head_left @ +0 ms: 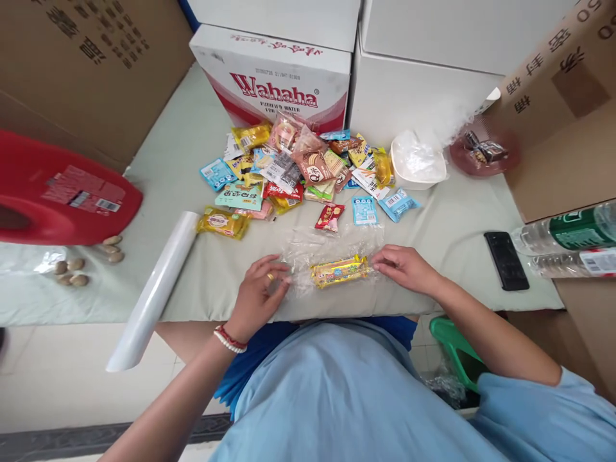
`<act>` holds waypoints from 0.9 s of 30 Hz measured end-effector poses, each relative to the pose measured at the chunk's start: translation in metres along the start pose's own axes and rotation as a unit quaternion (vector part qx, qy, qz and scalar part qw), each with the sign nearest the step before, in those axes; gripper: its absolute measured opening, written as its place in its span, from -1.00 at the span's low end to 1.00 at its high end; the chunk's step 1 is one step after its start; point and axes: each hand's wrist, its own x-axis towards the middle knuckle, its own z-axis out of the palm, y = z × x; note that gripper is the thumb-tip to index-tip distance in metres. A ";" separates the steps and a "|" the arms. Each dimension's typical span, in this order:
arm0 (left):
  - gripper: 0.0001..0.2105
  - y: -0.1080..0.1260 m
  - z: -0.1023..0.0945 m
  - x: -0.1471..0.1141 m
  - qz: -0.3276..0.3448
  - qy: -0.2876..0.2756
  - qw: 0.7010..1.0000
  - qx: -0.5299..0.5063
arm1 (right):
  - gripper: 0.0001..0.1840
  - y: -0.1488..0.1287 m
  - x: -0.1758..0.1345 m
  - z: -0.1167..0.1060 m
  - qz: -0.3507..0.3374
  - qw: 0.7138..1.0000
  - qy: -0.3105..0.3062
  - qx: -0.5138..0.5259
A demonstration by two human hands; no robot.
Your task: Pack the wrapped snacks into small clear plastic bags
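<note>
A snack in a shiny yellow wrapper [339,271] lies near the table's front edge on a crinkled sheet of clear plastic film [301,247]. My left hand [262,295], wearing a ring and a beaded bracelet, is at the film's left edge, its thumb and fingertips closing on the plastic. On the other side, my right hand [404,266] pinches the film close to the wrapper's right end. A pile of small packaged snacks [283,170] sits behind the film. Nearest of these are a red packet [330,217] and a blue-and-white packet [364,211].
A white roll [154,289] overhangs the front edge at left, near a red jug [62,192] and several brown nuts [77,280]. White bowl [418,176], reddish bowl [462,163], phone [506,260] and plastic bottles [539,237] stand or lie at right. Cartons [289,83] line the back.
</note>
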 end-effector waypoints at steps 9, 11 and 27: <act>-0.73 0.016 -0.008 0.022 -0.123 0.309 0.928 0.165 | -0.67 0.006 0.046 -0.004 0.128 0.958 -0.015 -0.257; -0.80 0.044 -0.008 0.018 -0.019 0.304 0.940 0.154 | -0.67 0.003 0.062 -0.009 0.090 0.960 -0.009 -0.264; -0.70 0.091 0.067 0.031 0.058 -0.105 0.970 0.210 | -0.88 -0.014 0.135 0.029 0.046 0.972 -0.130 -0.189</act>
